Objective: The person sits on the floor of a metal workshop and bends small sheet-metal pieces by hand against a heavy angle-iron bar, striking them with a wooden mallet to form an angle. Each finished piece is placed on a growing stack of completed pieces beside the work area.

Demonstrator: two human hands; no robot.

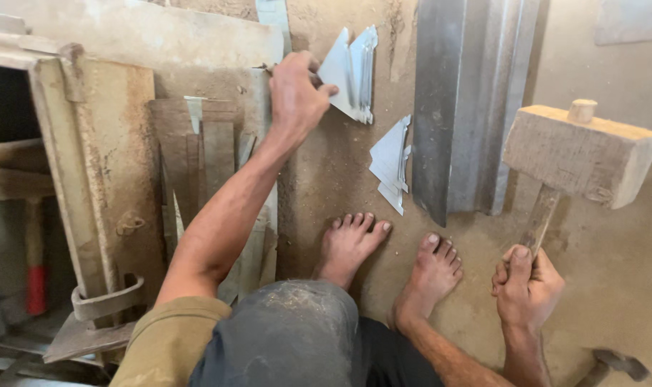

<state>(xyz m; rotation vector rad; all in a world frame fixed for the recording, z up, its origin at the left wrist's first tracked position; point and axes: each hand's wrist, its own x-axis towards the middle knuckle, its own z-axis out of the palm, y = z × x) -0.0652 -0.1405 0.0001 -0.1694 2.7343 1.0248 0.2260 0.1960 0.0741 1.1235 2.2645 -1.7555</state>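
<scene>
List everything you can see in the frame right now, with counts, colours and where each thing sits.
Folded sheet-metal pieces: one stack, grey, top centre, gripped by the left hand.
Folded sheet-metal pieces: second stack, grey, on the dusty floor above the feet.
Metal channel: one, grey, long, lying right of the stacks.
Wooden mallet: one, pale wood, at right, handle in the right hand.
Metal strips: several, rusty brown, at left under the forearm.
Red-handled tool: one, far left edge.
Feet: two, bare, centre.
Left hand: top centre.
Right hand: lower right.
</scene>
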